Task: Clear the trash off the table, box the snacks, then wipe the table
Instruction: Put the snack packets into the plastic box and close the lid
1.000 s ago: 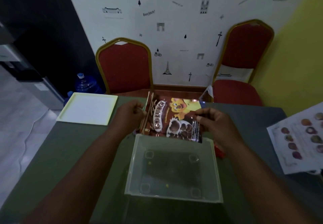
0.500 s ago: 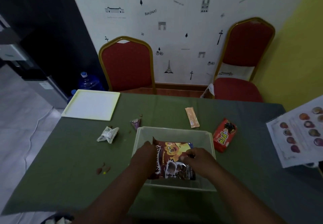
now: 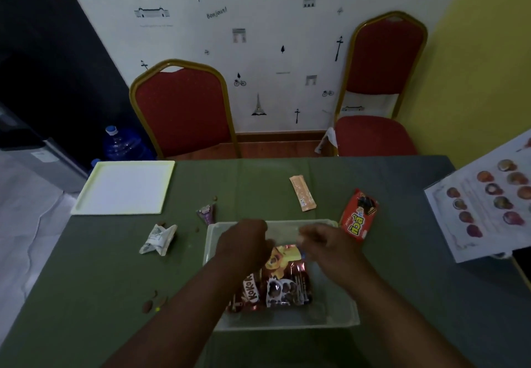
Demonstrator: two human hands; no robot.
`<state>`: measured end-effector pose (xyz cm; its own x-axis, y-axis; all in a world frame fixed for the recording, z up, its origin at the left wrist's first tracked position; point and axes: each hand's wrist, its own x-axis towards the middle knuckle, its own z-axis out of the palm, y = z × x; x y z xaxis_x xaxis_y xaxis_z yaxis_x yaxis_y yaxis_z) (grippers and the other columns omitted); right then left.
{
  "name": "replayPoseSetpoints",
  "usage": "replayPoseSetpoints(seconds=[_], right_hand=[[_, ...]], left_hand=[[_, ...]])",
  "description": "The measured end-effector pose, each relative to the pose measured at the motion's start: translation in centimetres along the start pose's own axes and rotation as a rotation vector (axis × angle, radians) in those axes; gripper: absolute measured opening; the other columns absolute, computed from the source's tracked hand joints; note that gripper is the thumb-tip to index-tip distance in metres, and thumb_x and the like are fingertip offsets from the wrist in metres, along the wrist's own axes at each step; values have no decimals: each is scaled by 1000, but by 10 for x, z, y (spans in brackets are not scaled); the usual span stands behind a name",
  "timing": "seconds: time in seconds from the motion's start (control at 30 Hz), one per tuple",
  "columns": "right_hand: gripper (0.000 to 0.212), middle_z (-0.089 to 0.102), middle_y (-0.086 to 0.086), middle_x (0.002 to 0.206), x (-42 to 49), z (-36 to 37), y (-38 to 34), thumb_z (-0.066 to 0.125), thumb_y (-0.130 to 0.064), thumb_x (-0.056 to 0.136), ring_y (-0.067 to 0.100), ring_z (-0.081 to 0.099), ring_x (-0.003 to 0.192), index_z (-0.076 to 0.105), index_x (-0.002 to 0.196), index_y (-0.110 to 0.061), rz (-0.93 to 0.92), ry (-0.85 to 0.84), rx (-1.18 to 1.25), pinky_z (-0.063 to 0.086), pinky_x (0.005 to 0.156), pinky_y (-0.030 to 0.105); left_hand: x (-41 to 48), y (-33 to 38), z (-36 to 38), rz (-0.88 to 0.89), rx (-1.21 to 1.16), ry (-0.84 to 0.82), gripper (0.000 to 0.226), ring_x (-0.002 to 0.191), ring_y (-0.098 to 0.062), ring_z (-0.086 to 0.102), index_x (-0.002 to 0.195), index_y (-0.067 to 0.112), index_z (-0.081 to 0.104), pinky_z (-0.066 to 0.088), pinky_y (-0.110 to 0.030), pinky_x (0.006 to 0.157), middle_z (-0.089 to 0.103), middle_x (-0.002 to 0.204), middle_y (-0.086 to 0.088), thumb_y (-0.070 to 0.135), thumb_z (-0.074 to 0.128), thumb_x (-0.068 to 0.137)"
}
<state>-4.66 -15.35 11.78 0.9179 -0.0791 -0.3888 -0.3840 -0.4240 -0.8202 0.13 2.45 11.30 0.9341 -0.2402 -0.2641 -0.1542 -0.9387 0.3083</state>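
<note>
Inside the clear box (image 3: pixel 283 321) near the table's (image 3: pixel 86 281) front edge, one brown snack bag (image 3: pixel 283 281) lay flat, long axis near to far, its printed top toward the far wall. Left hand (image 3: pixel 244 242) and right hand (image 3: pixel 330 245) hovered above it, fingers loosely curled, holding nothing. Outside lay one red packet (image 3: pixel 358 214), one orange sachet (image 3: pixel 302 193), two crumpled wrappers (image 3: pixel 158 239).
</note>
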Motion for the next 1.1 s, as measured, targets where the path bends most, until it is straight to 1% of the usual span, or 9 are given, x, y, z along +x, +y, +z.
replayPoseSetpoints(seconds=[0.13, 0.23, 0.3, 0.4, 0.5, 0.63, 0.8, 0.97, 1.1], right_hand=[[9, 74, -4, 94, 19, -46, -9, 67, -25, 87, 16, 70, 91, 69, 93, -31, -48, 288, 195, 57, 86, 41], [4, 73, -3, 96, 47, -70, 8, 65, -29, 86, 18, 67, 94, 69, 84, -30, 40, 450, 104, 54, 84, 35], [5, 71, 0, 103, 71, -81, 25, 65, -29, 85, 19, 66, 93, 70, 86, -27, 134, 512, 39, 52, 83, 32], [16, 69, 6, 110, 101, -84, 53, 64, -28, 85, 25, 63, 99, 70, 97, -18, 281, 530, -84, 44, 80, 27], [30, 66, 12, 115, 120, -76, 79, 64, -31, 84, 30, 61, 106, 66, 108, -12, 370, 554, -145, 44, 84, 29], [69, 54, 15, 126, 134, -62, 100, 69, -45, 74, 36, 57, 112, 48, 134, -18, 494, 525, -162, 49, 93, 40], [99, 52, 12, 121, 136, -46, 109, 77, -58, 57, 37, 56, 111, 32, 139, -27, 562, 529, -151, 50, 90, 44], [101, 55, 9, 126, 137, -47, 110, 77, -45, 66, 33, 58, 110, 17, 146, -28, 569, 487, -192, 48, 85, 39], [93, 61, 10, 121, 128, -56, 100, 75, -41, 68, 34, 62, 103, 22, 144, -30, 515, 524, -201, 52, 81, 40]], left_hand=[[52, 22, -20, 86, -87, 118, 36, 100, -24, 65, 118, 23, 62, 55, -39, 83, 71, 108, -5, 41, 61, 86], [99, 34, -19, 142, -81, 101, 35, 106, -25, 63, 118, 26, 61, 54, -39, 85, 69, 111, -4, 39, 62, 85], [130, 43, -10, 181, -28, 61, 34, 112, -26, 59, 119, 25, 60, 51, -38, 89, 65, 118, -4, 35, 61, 86], [168, 54, 13, 298, 155, -25, 34, 117, -29, 55, 121, 18, 58, 49, -39, 89, 59, 122, -8, 24, 60, 88], [200, 61, 37, 432, 353, -116, 35, 115, -31, 52, 120, 13, 57, 49, -41, 85, 56, 119, -11, 15, 62, 85], [232, 58, 61, 529, 495, -169, 36, 113, -31, 50, 120, 12, 55, 49, -41, 85, 53, 119, -12, 8, 59, 84], [255, 42, 80, 639, 604, -200, 42, 117, -30, 47, 124, 18, 55, 47, -41, 89, 51, 127, -8, 12, 61, 83], [256, 40, 81, 745, 725, -138, 32, 118, -32, 46, 122, 21, 58, 38, -40, 94, 53, 124, -10, 17, 50, 91], [246, 36, 65, 657, 647, -128, 29, 111, -32, 53, 120, 19, 58, 45, -40, 85, 53, 121, -11, 25, 51, 92]])
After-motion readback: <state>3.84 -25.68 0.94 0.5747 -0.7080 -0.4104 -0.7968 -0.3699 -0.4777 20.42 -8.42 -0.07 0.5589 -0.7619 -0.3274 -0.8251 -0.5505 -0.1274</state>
